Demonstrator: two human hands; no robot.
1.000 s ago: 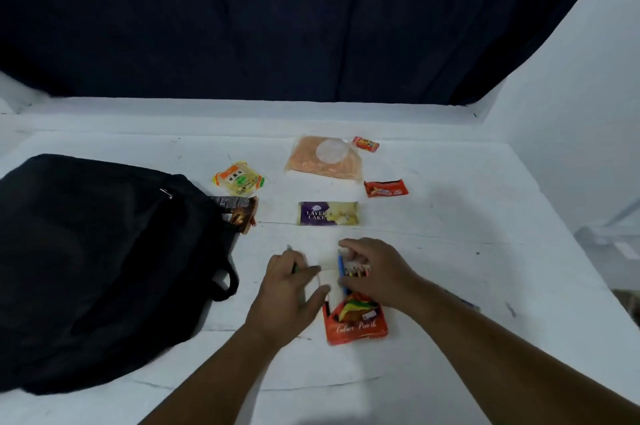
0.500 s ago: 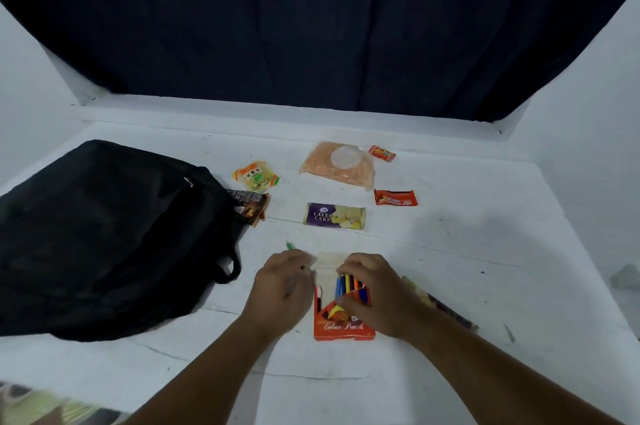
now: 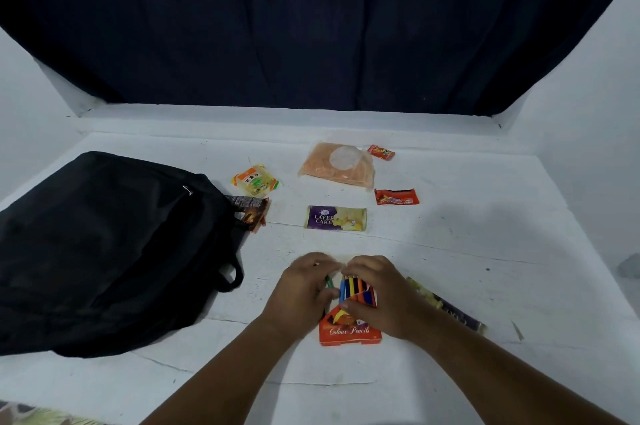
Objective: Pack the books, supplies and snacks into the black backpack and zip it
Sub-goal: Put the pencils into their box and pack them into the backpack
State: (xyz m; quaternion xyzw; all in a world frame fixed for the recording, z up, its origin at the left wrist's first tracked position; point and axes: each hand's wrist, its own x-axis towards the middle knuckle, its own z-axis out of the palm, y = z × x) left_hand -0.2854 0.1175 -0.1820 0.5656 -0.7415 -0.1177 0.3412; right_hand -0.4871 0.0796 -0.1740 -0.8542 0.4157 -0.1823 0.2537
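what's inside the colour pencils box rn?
Coloured pencils stick out of the orange box: blue, yellow, orange visible. Left hand pinches a green pencil; right hand covers the rest.

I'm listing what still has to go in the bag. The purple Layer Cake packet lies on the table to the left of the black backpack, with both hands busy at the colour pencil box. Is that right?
Not quite. In the head view the Layer Cake packet lies to the right of the black backpack, not left. Both the left hand and the right hand are indeed at the colour pencil box.
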